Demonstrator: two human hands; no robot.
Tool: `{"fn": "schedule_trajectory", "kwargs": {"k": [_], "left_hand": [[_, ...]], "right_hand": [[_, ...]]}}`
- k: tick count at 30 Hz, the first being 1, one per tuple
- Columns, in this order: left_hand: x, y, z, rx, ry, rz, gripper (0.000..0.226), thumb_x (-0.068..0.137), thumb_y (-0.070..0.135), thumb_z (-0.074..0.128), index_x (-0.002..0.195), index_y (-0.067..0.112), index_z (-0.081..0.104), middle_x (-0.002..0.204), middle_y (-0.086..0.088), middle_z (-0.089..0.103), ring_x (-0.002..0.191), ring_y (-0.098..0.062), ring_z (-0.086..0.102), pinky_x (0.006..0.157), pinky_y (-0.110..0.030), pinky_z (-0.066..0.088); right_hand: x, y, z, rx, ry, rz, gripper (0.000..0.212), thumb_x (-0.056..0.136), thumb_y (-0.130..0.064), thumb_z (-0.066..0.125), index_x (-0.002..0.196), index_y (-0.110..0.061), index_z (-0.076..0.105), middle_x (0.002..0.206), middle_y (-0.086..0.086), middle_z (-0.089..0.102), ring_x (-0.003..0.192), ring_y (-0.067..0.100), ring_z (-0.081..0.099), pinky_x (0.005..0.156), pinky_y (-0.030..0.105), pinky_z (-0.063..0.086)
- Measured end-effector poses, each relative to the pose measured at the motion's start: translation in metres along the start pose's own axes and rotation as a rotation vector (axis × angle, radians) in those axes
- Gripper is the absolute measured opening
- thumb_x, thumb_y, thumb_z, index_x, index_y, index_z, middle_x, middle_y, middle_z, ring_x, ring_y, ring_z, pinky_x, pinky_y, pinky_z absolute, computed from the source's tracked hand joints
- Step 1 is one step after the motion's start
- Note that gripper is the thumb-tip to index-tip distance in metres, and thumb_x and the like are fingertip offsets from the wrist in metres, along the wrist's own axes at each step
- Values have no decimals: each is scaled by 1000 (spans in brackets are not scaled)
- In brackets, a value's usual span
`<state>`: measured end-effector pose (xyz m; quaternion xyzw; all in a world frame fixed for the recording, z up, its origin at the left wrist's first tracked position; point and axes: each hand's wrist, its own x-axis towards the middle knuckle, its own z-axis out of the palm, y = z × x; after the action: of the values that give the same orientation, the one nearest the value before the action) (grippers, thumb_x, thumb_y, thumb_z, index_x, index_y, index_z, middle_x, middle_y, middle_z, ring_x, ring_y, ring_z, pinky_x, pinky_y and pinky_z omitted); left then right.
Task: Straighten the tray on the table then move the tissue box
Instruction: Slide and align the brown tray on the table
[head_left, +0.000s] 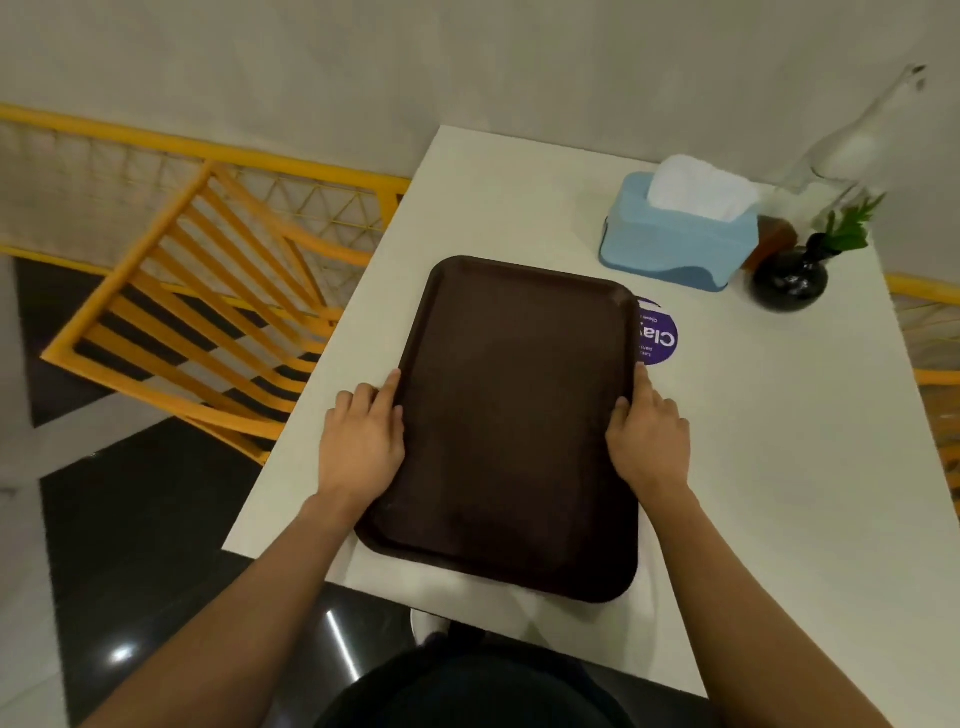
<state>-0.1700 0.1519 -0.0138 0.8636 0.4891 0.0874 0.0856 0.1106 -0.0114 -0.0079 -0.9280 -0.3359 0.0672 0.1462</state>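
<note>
A dark brown rectangular tray (511, 415) lies lengthwise on the white table (779, 467), its near end jutting slightly over the table's front edge. My left hand (363, 441) grips the tray's left rim, fingers pressed along the edge. On the opposite rim my right hand (647, 441) holds on, index finger stretched along it. A light blue tissue box (675, 234) with a white tissue sticking out stands at the far right of the table, apart from the tray.
A round purple sticker (658, 335) is partly under the tray's right edge. A black vase with green leaves (792, 278) and a brown object stand right of the box. A white giraffe figure (852, 150) is behind. A yellow chair (208, 312) stands left.
</note>
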Motion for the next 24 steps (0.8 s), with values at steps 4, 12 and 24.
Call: {"fn": "schedule_trajectory", "kwargs": {"k": [4, 12, 24], "left_hand": [[-2, -5, -2, -33, 17, -77, 49, 105, 35, 40, 151, 17, 46, 119, -13, 62, 105, -31, 53, 91, -45, 47], [5, -17, -8, -102, 58, 3, 56, 104, 50, 31, 151, 21, 43, 146, -8, 52, 133, -29, 44, 110, -47, 35], [21, -62, 10, -62, -122, 104, 77, 102, 58, 24, 162, 16, 1, 170, -5, 5, 155, -21, -10, 124, -40, -4]], "right_hand": [[15, -5, 2, 7, -47, -76, 55, 106, -32, 41, 156, -11, 29, 133, 16, 60, 115, 36, 58, 98, 51, 46], [-8, -4, 0, 68, -33, -86, 68, 102, -46, 47, 158, -15, 23, 159, 12, 34, 142, 35, 36, 112, 53, 35], [-48, -34, 30, -61, -78, -65, 75, 103, -57, 29, 161, -15, 7, 167, 8, 17, 155, 31, 10, 122, 51, 7]]}}
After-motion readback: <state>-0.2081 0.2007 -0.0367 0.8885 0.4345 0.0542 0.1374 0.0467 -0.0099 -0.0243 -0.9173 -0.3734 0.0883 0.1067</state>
